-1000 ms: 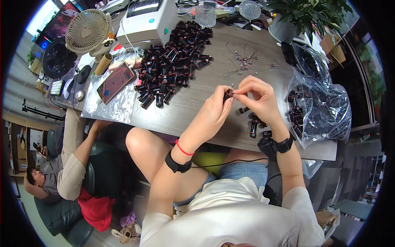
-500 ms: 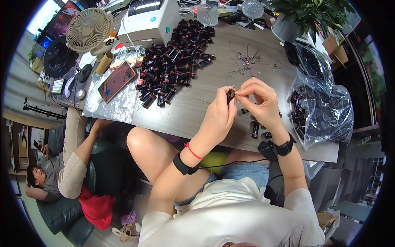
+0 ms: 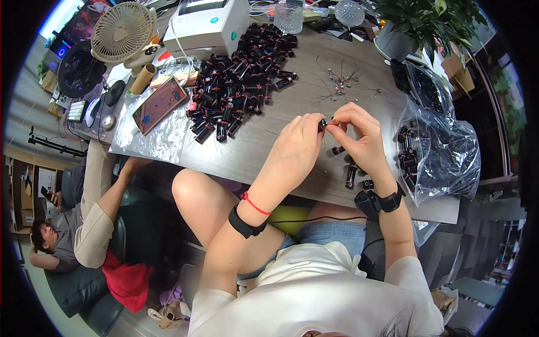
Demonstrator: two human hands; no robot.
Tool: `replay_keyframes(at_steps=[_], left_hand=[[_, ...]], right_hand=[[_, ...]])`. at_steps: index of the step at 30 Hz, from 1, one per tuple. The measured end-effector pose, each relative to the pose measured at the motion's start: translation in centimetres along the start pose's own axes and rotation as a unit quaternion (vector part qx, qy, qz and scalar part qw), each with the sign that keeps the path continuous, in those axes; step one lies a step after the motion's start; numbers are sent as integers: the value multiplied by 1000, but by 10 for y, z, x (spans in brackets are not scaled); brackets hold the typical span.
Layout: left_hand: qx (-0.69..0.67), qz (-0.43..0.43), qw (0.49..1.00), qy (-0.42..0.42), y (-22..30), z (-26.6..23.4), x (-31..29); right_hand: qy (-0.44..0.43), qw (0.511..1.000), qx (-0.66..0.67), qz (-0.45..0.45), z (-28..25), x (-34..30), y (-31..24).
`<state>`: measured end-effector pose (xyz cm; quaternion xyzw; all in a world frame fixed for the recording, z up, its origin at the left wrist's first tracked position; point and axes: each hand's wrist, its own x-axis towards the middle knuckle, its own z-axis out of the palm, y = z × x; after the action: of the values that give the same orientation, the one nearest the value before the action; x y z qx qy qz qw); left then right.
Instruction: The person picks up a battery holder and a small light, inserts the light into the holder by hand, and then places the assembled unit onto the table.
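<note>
The left hand (image 3: 295,147), closed on a black cylinder (image 3: 321,126), has rolled, hiding most of it; the right hand (image 3: 369,141) pinches its three-o'clock end, contents unclear: handling seemingly continues. Beyond, on the desk (image 3: 247,154): wires (image 3: 339,84) at one o'clock, piled cylinders (image 3: 230,90) at ten.

Holds small black part (image 3: 322,125) in left hand (image 3: 293,147), right of cylinder pile (image 3: 230,84). Pinches just beside part with right hand (image 3: 362,139). Shows phone (image 3: 160,106) left of pile.

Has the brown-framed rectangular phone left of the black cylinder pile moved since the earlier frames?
No. The brown-framed rectangular phone keeps its place against the hollow brown cardboard tube; both shift together in the picture.
</note>
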<state>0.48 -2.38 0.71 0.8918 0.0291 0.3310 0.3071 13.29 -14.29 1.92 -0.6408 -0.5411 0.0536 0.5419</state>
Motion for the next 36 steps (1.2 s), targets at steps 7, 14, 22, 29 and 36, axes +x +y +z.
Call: replay_keyframes(at_steps=[7, 14, 22, 29, 36], left_hand=[[-32, 6, 999, 21, 1, 3, 0], [-1, 9, 1000, 23, 1, 7, -2], [39, -4, 999, 26, 3, 10, -2], [14, -38, 996, 76, 7, 21, -7], [-22, -53, 995, 77, 9, 23, -8]], right_hand=[[-2, 1000, -13, -6, 1, 1, -3], [-37, 999, -29, 24, -3, 2, -6], [-43, 998, 0, 54, 0, 1, -5], [-29, 998, -42, 22, 3, 1, -10], [-16, 998, -53, 7, 3, 1, -12]])
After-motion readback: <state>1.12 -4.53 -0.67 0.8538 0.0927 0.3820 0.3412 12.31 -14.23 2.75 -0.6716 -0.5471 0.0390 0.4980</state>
